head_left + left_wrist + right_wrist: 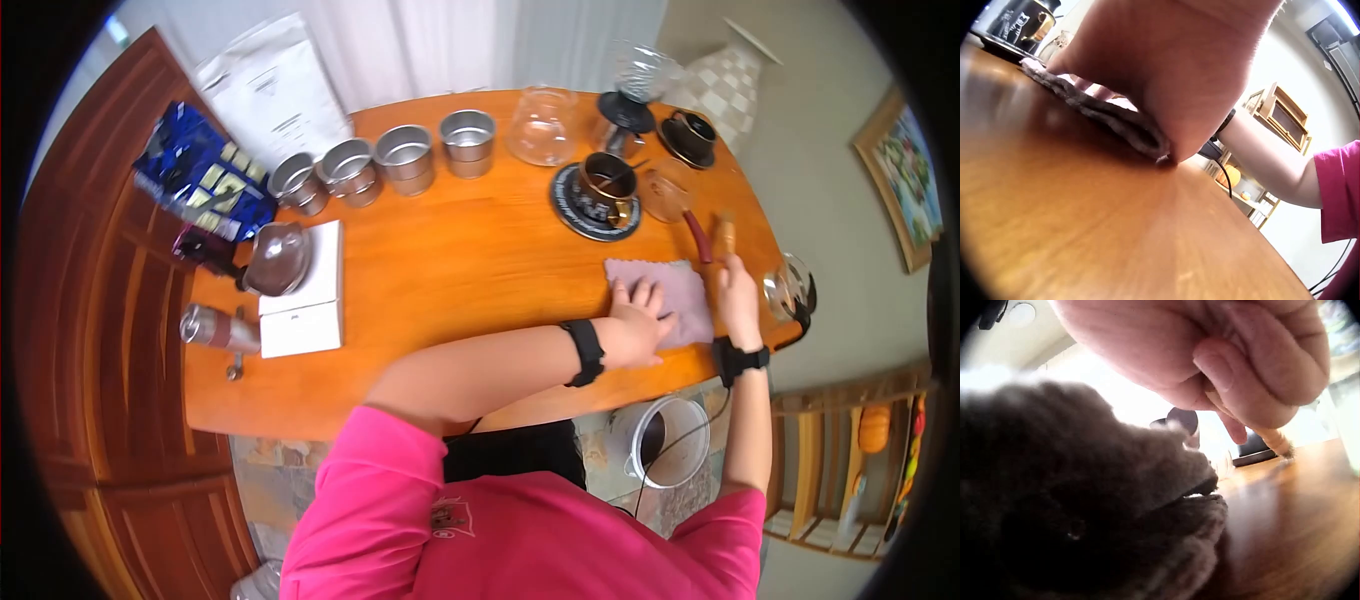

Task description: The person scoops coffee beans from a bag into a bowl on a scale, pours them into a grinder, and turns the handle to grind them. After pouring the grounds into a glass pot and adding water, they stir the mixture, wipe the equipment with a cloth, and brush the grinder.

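Observation:
My left hand [637, 325] presses with spread fingers on a folded pinkish-grey cloth [690, 300] near the table's right front. In the left wrist view the cloth [1094, 107] lies bunched beneath that palm. Just right of the cloth, my right hand [740, 300] grips a small wooden-handled brush [727, 232]. Its bristle end [1286, 452] points down at the tabletop in the right wrist view, with fingers curled round the handle. Beyond the hands are a black cup [608, 190] on a dark saucer [568, 218] and a glass piece with a dark red handle [699, 238].
Several steel cups [404, 160] line the back, beside a white bag [275, 95] and a blue bag [210, 175]. A glass server [543, 130] stands behind the black cup, another glass pot [785, 288] at the right edge. A white bucket [690, 450] is on the floor below.

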Available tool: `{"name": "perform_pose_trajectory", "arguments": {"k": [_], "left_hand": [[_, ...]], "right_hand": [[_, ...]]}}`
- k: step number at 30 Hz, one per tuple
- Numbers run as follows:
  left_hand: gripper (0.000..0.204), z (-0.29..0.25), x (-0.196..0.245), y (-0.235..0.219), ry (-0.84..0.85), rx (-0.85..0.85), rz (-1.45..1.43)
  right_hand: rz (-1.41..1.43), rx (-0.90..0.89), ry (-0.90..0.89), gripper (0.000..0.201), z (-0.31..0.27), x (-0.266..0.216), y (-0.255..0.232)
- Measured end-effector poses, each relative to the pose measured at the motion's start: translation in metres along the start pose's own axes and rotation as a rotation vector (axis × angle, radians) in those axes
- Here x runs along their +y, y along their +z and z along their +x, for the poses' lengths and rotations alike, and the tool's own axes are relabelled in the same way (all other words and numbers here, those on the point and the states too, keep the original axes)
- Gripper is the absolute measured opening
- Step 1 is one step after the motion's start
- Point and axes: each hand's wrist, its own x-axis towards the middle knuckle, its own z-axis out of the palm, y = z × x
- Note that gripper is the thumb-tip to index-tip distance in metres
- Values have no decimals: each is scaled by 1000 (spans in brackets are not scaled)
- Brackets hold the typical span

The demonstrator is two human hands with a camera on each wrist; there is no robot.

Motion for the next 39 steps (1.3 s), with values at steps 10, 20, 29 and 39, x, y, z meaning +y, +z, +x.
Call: {"name": "perform_pose_trajectory", "arguments": {"k": [10, 20, 29, 39], "left_hand": [[50, -175, -20, -102, 15, 398, -130], [46, -403, -94, -83, -736, 1664, 31], [83, -438, -151, -46, -1004, 1432, -451], [69, -433, -169, -41, -972, 1618, -566]], "right_hand": [[271, 415, -288, 25, -35, -86, -42], [309, 434, -901, 26, -59, -217, -42], [789, -347, -1143, 15, -78, -356, 3], [715, -507, -1213, 19, -110, -424, 36]]}}
